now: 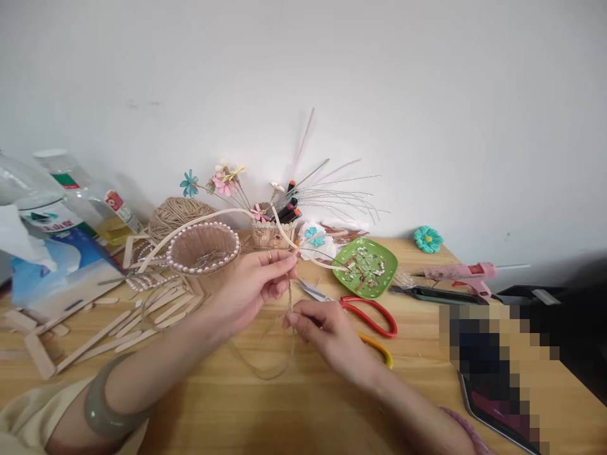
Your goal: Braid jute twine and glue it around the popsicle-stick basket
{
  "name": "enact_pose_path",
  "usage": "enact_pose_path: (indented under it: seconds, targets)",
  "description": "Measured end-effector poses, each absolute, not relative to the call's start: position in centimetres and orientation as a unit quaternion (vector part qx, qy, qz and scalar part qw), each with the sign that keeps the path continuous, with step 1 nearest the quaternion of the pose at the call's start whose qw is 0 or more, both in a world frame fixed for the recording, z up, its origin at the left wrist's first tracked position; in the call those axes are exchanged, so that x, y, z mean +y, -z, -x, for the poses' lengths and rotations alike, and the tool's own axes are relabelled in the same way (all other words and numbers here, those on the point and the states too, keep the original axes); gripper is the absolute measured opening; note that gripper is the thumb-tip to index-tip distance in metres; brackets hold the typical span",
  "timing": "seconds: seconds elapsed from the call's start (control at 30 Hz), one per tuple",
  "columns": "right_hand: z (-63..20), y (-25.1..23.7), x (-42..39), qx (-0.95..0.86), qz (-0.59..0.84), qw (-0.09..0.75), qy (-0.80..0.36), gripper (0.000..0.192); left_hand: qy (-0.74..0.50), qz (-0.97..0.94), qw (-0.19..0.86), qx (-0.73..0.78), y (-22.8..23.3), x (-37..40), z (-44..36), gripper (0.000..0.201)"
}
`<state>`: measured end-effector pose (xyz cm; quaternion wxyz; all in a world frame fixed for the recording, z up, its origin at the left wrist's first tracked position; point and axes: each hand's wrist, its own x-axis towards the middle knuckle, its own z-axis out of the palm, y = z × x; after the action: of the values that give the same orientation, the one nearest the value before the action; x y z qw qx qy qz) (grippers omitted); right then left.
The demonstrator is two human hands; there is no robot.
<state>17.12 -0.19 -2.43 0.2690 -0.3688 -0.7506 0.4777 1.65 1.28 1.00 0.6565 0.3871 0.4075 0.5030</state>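
Left hand raised over the counter, fingers pinched on the upper end of a thin braided jute cord and on the curved pale strip that arches from the small pearl-rimmed basket

Right hand just below the left, fingertips closed on the lower part of the same cord, loose strands trailing in a loop onto the counter beneath

Basket tilted, opening toward the camera, just left of the cord and behind the left hand

Placed relative to the basket:
- behind it, a ball of jute twine against the wall
- to its right rear, a little stick-built holder with paper flowers, markers and wire sprigs
- to its right, past the hands, red-handled scissors flat on the counter, a yellow handle near them
- further right, a green square dish of beads, then a pink glue gun and a teal crochet flower
- to its left and front, scattered wooden craft sticks, a blue tissue pack and plastic bottles

Green bangle on the left wrist
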Motion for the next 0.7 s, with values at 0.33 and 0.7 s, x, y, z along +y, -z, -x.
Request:
enact_pose_path:
  seconds: [0.33,0.7]
  targets:
    - [-16.5,2.5,-1.0,-0.67,0.319,0.324,-0.587,0.037,-0.641,-0.316,0.585,0.384,-0.9,1.0,-2.1,0.008]
    - [-16.5,3.1,-0.4,-0.588,0.309,0.258,-0.702,0.039,-0.617,-0.283,0.615,0.401,-2.8,3.5,1.0,0.014]
